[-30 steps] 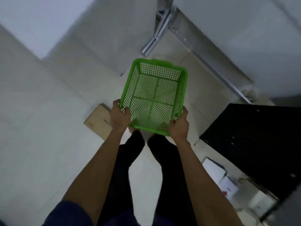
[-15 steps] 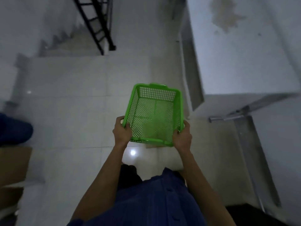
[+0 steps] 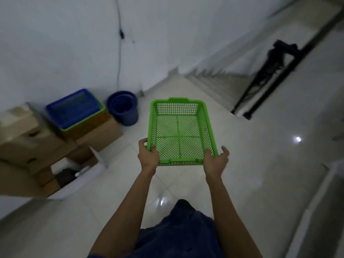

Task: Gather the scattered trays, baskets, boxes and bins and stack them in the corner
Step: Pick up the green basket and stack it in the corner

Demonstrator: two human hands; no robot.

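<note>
Cardboard boxes (image 3: 28,135) are stacked against the wall at 9 o'clock. On one box, a blue tray (image 3: 74,107) sits nested in a green bin (image 3: 83,125). A blue bucket (image 3: 123,108) stands just beside them at 11 o'clock. The green basket (image 3: 181,131) is held above the floor (image 3: 260,146) at frame centre. The left hand (image 3: 148,155) grips its corner at 7 o'clock, fingers curled round the rim. The right hand (image 3: 216,161) grips the 5 o'clock corner likewise. A black railing (image 3: 270,79) stands at 2 o'clock.

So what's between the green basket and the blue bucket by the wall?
Nothing. In the head view, only bare floor tile lies between the green basket and the blue bucket.
</note>
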